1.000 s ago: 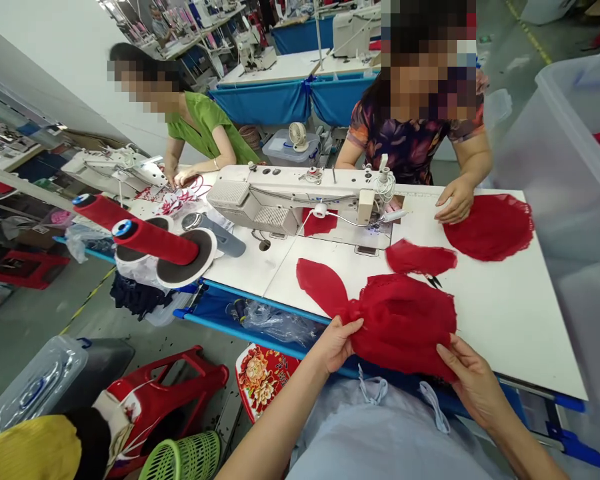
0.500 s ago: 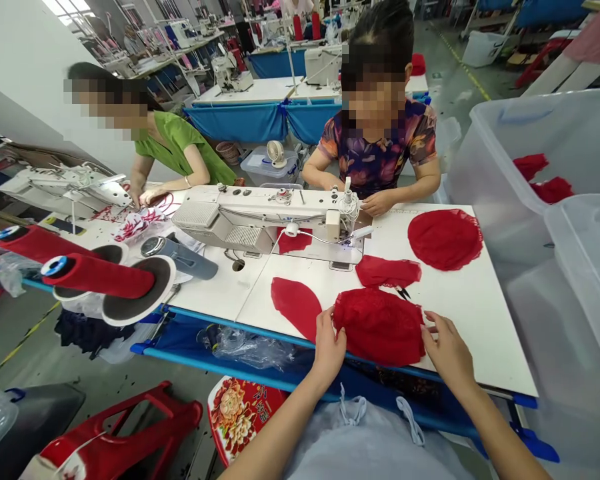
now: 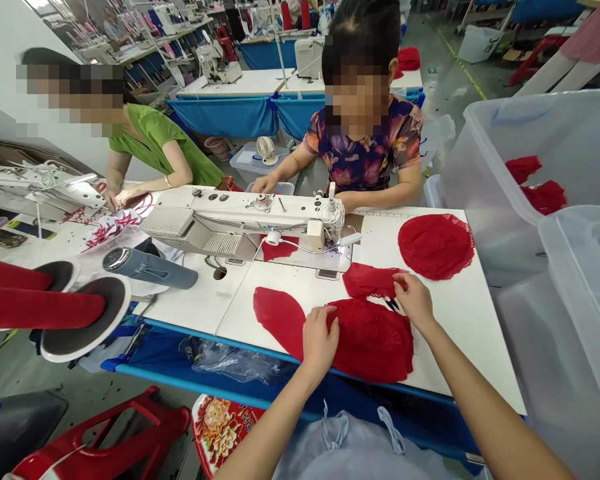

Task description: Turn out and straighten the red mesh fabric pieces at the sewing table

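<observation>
A large piece of red lace fabric [image 3: 373, 343] lies bunched near the front edge of the white sewing table. My left hand [image 3: 320, 339] rests on its left end, thumb apart from the bent fingers. Beside that hand is a flat, leaf-shaped red fabric piece [image 3: 279, 317]. Farther in, a smaller red lace piece [image 3: 365, 280] lies by the machine, and my right hand [image 3: 416, 300] has its fingertips closed on its right end. Black thread snips [image 3: 391, 305] sit just below those fingertips, partly covered by red fabric.
A white sewing machine [image 3: 250, 217] spans the table, with a co-worker seated behind it and another at left. A round red fabric pile [image 3: 436, 245] is at right. Thread cones [image 3: 40, 307] and a grey-blue flask [image 3: 150, 268] stand left. Clear plastic bins [image 3: 525, 267] flank the right side.
My right hand has left the large red piece's right end and moved up to the smaller piece. My left hand stays at the large piece. The view has shifted slightly.
</observation>
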